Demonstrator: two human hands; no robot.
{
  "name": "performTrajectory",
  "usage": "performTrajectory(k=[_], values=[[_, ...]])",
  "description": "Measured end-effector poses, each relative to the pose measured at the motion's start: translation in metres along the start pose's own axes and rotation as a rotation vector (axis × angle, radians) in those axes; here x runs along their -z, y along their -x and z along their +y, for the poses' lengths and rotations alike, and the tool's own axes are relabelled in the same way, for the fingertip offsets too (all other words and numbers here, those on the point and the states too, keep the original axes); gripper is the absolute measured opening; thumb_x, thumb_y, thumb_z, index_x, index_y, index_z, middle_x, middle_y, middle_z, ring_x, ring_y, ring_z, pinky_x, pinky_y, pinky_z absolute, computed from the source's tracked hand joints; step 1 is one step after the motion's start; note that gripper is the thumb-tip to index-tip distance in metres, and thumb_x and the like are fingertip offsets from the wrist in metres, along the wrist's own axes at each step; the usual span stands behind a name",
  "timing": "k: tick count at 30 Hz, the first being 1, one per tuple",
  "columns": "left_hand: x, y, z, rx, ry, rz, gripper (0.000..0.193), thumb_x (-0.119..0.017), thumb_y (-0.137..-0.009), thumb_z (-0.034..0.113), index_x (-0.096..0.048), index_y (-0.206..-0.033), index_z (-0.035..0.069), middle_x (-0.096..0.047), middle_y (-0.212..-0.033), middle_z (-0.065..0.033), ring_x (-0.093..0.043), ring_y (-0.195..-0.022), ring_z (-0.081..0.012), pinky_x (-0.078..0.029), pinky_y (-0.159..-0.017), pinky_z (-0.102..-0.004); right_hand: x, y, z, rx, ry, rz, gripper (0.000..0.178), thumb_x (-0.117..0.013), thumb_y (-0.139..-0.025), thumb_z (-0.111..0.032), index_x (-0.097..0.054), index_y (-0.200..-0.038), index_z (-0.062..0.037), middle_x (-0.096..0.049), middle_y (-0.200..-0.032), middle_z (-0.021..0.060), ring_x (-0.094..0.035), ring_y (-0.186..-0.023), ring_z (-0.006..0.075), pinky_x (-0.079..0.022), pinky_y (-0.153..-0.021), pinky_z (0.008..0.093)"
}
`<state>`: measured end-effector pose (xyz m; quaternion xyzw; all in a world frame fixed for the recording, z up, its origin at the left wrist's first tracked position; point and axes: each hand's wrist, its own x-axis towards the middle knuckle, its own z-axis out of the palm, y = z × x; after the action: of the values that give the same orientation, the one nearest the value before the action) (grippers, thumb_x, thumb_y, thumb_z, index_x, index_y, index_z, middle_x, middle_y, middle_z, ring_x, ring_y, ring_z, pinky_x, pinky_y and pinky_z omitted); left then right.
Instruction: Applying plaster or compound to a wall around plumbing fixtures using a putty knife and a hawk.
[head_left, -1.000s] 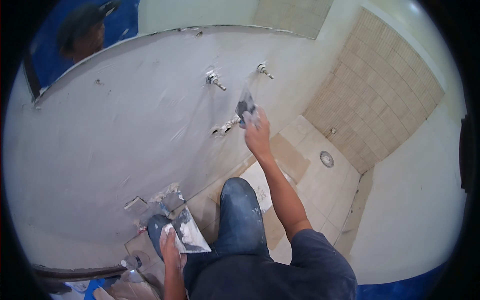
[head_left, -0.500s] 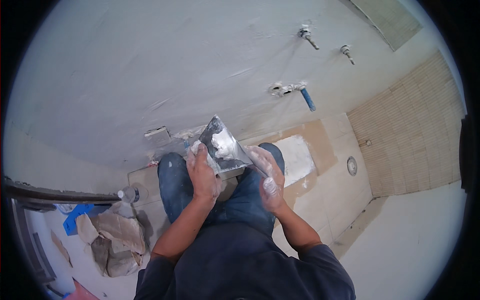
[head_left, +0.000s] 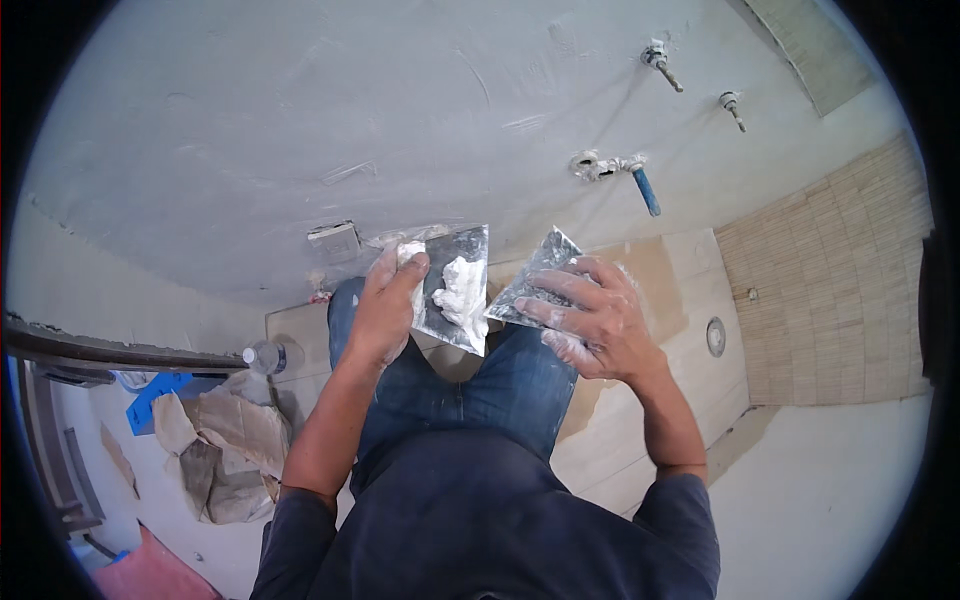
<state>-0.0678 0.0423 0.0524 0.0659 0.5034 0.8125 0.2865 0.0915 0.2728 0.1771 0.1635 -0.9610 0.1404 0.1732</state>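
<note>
In front of my knees, my left hand (head_left: 382, 305) is closed round the edge of a flat metal putty knife (head_left: 470, 245). A lump of white putty (head_left: 461, 292) lies on that blade. My right hand (head_left: 603, 322), smeared white, grips a second metal putty knife (head_left: 540, 262), its fingers lying across the blade. The two blades nearly meet at their lower corners. How either handle is held is hidden by the fingers.
A grey-white plastered wall (head_left: 300, 120) rises ahead, with pipe stubs (head_left: 660, 65) and a blue pipe (head_left: 646, 192) jutting out. At left are a plastic bottle (head_left: 265, 358) and a torn paper sack (head_left: 235, 430). A round floor drain (head_left: 716, 337) sits at right.
The blades have come apart and turned; my right hand has moved right and up, with its fingers now across its blade. The putty now lies on the left blade, facing up.
</note>
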Motion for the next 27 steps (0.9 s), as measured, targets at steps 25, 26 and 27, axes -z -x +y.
performTrajectory(k=[25,26,27], values=[[0.013,-0.024,0.010,-0.114,0.078,0.155,0.034,-0.059,-0.107,0.020,-0.059,-0.132,-0.003,-0.069,-0.120,-0.0137,-0.070,-0.104,-0.0235,-0.059,-0.090,-0.0376,-0.001,-0.004,0.004,0.023,-0.016,-0.312,0.032,-0.068,-0.091,-0.032,-0.079,-0.116,-0.0157,-0.073,-0.113,0.0038,-0.061,-0.108,0.0238,-0.054,-0.081,0.0458],[0.019,-0.018,0.019,-0.163,0.078,0.199,0.033,-0.058,-0.107,0.020,-0.059,-0.131,-0.002,-0.069,-0.120,-0.0141,-0.071,-0.104,-0.0241,-0.059,-0.089,-0.0384,0.001,0.003,0.015,-0.006,0.017,-0.284,0.032,-0.068,-0.091,-0.032,-0.079,-0.116,-0.0157,-0.073,-0.113,0.0038,-0.061,-0.108,0.0238,-0.054,-0.081,0.0458],[0.023,-0.014,0.019,-0.184,0.068,0.229,0.033,-0.057,-0.108,0.020,-0.059,-0.132,-0.002,-0.069,-0.120,-0.0140,-0.071,-0.105,-0.0244,-0.059,-0.090,-0.0391,0.003,0.011,0.027,-0.103,-0.176,-0.065,0.032,-0.066,-0.095,-0.030,-0.078,-0.119,-0.0131,-0.073,-0.116,0.0071,-0.062,-0.111,0.0272,-0.054,-0.087,0.0472]])
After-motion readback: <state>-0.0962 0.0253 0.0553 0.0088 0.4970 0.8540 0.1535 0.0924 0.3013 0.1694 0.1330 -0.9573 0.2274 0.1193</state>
